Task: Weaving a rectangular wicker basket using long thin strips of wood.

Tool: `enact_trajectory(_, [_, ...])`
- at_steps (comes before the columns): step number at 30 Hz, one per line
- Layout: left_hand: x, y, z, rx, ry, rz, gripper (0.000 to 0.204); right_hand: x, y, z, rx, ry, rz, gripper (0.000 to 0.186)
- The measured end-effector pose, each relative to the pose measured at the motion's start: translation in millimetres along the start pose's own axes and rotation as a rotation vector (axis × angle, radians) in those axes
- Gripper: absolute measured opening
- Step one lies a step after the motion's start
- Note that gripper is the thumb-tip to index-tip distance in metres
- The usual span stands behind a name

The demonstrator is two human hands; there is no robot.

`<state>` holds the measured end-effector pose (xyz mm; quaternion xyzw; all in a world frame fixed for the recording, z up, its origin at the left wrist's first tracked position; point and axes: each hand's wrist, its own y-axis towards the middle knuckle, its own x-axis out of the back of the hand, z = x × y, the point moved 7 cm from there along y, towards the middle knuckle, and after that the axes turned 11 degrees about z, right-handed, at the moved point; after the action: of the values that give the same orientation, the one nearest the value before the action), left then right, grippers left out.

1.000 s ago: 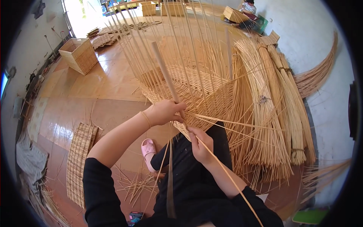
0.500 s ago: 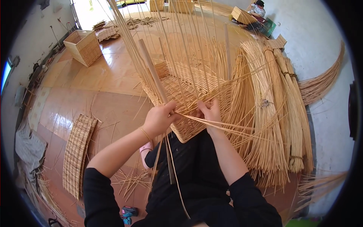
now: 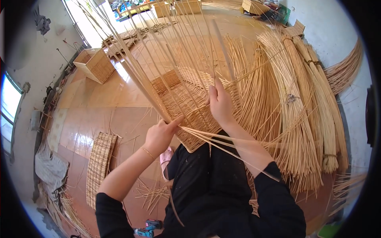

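Observation:
An unfinished wicker basket [image 3: 190, 142] rests tilted against my lap, its woven walls low and long thin stakes rising from them. My left hand [image 3: 160, 135] is closed round the near left corner, gripping the rim and the bundle of strands there. From that hand several loose wicker strands [image 3: 228, 143] trail right, passing by my right forearm. At the near wall's right part, my right hand [image 3: 220, 102] is closed with its fingers upward, pinching a wicker stake at the rim. Its inner fingers are partly hidden. A thicker stick [image 3: 223, 47] stands at the far right corner.
Bundles of wicker rods [image 3: 301, 119] lie at the right along the wall. To the left are a woven panel [image 3: 101, 166] and a finished-looking rectangular basket [image 3: 95, 67]. A blue power drill [image 3: 149, 227] and scattered rod offcuts [image 3: 152, 194] lie on the floor.
My right hand has moved up and away from the left, from the strands to a stake at the rim. My left hand stays at the corner. The view has shifted slightly.

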<state>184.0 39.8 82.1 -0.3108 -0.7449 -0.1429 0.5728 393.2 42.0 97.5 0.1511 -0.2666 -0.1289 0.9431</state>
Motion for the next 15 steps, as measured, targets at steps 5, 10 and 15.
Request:
enact_trajectory(5, [24.3,36.3,-36.5,-0.177,0.277,0.207,0.026,7.0,-7.3,-33.0,0.111,0.277,0.057,0.041])
enact_trajectory(10, [-8.0,104.4,-50.7,-0.022,-0.310,0.191,0.026,19.6,10.5,-27.0,0.068,-0.023,0.087,0.028])
enact_trajectory(15, [-21.7,110.9,-46.2,0.117,-0.248,-0.093,0.026,4.4,54.1,19.8,0.293,-0.344,0.148,0.034])
